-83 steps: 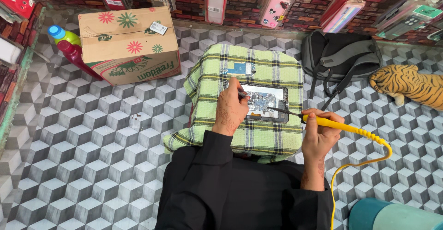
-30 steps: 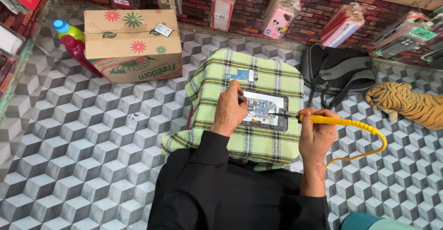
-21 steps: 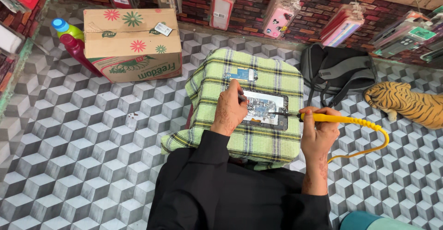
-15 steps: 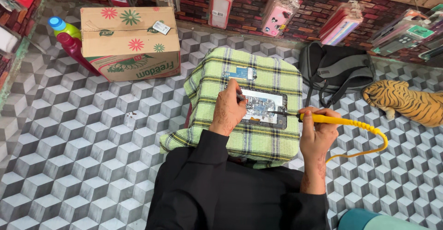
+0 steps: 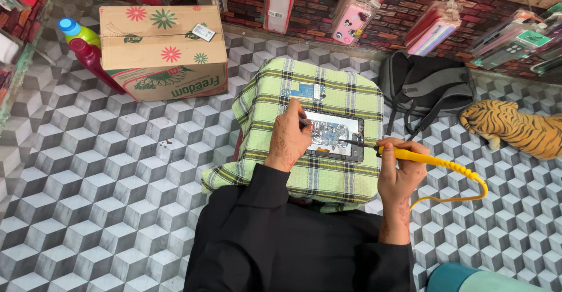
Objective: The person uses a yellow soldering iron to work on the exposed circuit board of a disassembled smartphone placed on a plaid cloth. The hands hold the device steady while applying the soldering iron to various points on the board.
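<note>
Opened phone [image 5: 332, 135] lay flat on green checked cloth [image 5: 316, 169], between both hands. Left hand [image 5: 288, 142] closed on thin tool, pressed at phone's left edge. Right hand [image 5: 401, 172] gripped yellow soldering iron [image 5: 421, 158], tip over exposed board. Risks judged: tip slipping onto neighbouring parts through unsteady hold; scorching of cloth from a dropped iron; yellow cord [image 5: 462, 189] snagging and dragging tip aside. Small blue part [image 5: 304, 91] lay just beyond phone. Cardboard box [image 5: 164, 52], black backpack [image 5: 424, 90] and toy tiger [image 5: 518, 129] stood well apart, obstructing nothing.
</note>
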Demonstrator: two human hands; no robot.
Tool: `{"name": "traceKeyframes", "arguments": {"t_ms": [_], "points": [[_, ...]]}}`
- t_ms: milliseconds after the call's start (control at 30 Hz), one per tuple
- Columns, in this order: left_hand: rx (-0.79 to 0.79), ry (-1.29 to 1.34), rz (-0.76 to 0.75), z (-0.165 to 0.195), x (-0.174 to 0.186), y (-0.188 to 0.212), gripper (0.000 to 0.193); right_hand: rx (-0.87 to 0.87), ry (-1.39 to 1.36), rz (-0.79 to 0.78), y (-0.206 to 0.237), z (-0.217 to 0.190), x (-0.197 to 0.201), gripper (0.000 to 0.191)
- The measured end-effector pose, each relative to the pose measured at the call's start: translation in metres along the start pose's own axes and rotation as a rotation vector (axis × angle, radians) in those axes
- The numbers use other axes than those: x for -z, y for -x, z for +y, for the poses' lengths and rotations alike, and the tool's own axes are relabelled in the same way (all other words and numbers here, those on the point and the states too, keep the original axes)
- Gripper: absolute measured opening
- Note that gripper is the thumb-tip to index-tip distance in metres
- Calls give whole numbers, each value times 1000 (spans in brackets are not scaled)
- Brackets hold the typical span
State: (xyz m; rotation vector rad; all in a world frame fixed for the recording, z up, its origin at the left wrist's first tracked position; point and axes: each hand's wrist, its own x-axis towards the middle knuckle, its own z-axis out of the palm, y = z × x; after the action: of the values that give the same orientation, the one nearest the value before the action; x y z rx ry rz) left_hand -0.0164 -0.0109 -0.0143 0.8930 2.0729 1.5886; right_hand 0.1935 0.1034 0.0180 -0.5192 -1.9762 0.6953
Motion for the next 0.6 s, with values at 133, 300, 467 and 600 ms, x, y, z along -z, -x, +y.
{"name": "traceKeyframes", "arguments": {"t_ms": [133, 300, 467, 600], "points": [[-17, -3, 17, -2, 0, 0, 33, -16, -37, -12, 0, -1, 0, 20], [-6, -12, 26, -1, -1, 0, 34, -26, -16, -3, 0, -1, 1, 20], [-10, -7, 27, 0, -1, 1, 34, -20, -44, -1, 1, 1, 1, 19], [-7, -7, 24, 0, -1, 1, 34, -34, -73, 2, 3, 3, 1, 19]]}}
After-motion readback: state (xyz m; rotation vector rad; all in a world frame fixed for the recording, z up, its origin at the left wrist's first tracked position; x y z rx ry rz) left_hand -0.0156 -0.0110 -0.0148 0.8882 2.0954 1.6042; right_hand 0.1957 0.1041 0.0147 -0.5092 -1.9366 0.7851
